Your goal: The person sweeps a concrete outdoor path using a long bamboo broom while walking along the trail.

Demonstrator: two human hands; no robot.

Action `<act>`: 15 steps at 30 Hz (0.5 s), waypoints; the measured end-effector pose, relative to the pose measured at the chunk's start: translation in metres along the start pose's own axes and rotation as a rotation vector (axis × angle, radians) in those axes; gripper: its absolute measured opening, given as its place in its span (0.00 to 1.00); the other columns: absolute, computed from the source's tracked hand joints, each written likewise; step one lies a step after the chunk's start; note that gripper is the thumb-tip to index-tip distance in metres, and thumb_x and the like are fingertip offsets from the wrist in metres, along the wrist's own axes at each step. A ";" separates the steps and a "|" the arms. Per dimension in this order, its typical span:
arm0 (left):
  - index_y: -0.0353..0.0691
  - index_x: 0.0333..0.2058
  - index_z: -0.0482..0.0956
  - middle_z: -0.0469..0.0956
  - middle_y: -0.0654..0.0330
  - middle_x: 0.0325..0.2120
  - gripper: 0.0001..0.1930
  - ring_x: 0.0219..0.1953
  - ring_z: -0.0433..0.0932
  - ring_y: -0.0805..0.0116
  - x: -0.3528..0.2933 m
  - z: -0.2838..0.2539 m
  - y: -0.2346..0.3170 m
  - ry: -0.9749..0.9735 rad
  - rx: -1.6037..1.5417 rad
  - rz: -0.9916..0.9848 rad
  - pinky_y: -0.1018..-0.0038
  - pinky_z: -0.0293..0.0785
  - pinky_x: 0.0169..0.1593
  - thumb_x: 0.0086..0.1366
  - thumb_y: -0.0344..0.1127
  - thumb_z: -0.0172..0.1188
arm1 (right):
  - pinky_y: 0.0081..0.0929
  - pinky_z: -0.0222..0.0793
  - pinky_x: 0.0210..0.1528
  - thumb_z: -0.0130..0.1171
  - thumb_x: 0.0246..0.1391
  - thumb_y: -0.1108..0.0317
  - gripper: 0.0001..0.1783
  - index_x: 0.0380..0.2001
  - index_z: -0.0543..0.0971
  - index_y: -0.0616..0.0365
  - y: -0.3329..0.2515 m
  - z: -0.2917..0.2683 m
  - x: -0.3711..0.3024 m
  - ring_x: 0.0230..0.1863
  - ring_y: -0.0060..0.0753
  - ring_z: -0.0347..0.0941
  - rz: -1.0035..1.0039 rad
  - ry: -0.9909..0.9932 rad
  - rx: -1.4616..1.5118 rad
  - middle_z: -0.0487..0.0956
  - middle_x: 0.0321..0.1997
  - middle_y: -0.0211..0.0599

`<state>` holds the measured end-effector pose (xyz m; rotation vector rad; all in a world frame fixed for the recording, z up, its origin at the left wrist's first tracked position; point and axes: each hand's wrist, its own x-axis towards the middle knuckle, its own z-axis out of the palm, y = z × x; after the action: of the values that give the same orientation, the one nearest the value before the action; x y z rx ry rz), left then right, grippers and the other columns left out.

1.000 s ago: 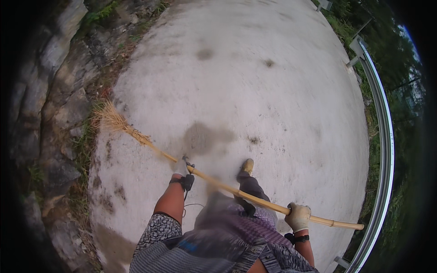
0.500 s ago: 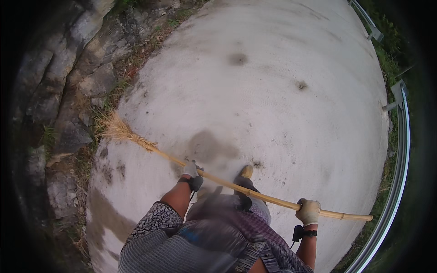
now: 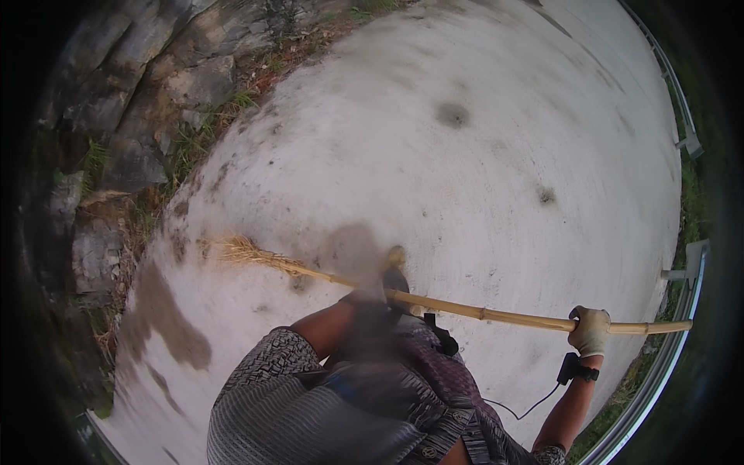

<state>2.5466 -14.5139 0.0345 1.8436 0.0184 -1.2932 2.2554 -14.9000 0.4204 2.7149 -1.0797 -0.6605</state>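
A long broom (image 3: 496, 314) with a bamboo handle and straw bristles (image 3: 246, 252) slants across in front of me, its bristles at the left over the pale road. My right hand (image 3: 592, 332), in a light work glove, is closed round the handle near its far right end. My left hand (image 3: 378, 291) meets the handle near its middle and seems wrapped round it, though a grey blur veils its fingers. One shoe (image 3: 396, 257) shows just beyond the handle, beside the left hand.
A concrete road (image 3: 480, 194) with dark damp patches (image 3: 174, 318) curves ahead. Rock wall (image 3: 147, 101) and grass border it on the left. A metal guardrail (image 3: 690, 302) runs along the right, close to the handle's end.
The broom has shifted right, its bristles sweeping right and down from the grassy edge onto the road. Both hands have moved right with the handle, and the road view has turned slightly.
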 end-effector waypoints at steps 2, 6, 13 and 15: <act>0.41 0.34 0.68 0.67 0.58 0.26 0.10 0.28 0.68 0.62 0.002 0.024 0.077 -0.032 0.025 0.042 0.59 0.75 0.35 0.60 0.40 0.53 | 0.38 0.65 0.38 0.59 0.34 0.74 0.08 0.22 0.79 0.48 0.016 -0.024 0.011 0.28 0.47 0.75 0.057 0.069 0.015 0.79 0.21 0.39; 0.41 0.36 0.69 0.67 0.58 0.28 0.10 0.29 0.69 0.63 0.014 0.067 0.217 -0.036 -0.264 -0.078 0.60 0.76 0.34 0.61 0.40 0.53 | 0.44 0.68 0.32 0.57 0.36 0.76 0.08 0.24 0.78 0.51 0.043 -0.044 -0.013 0.28 0.54 0.75 0.228 0.129 -0.028 0.78 0.21 0.45; 0.41 0.31 0.69 0.65 0.60 0.22 0.06 0.21 0.66 0.66 0.138 0.012 0.361 0.089 -1.015 -0.150 0.58 0.78 0.25 0.62 0.36 0.52 | 0.44 0.70 0.30 0.56 0.39 0.74 0.12 0.31 0.79 0.48 -0.049 -0.019 0.037 0.28 0.52 0.76 0.325 0.277 0.049 0.78 0.23 0.45; 0.42 0.33 0.67 0.64 0.60 0.22 0.06 0.22 0.66 0.67 0.131 0.024 0.389 0.004 -0.996 -0.118 0.61 0.77 0.29 0.63 0.37 0.52 | 0.44 0.70 0.30 0.57 0.39 0.72 0.11 0.30 0.79 0.48 -0.050 0.003 0.032 0.28 0.51 0.76 0.383 0.249 0.084 0.78 0.23 0.44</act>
<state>2.7668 -14.8317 0.1754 0.9867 0.6603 -1.0554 2.3050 -14.8852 0.3924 2.4596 -1.5248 -0.2159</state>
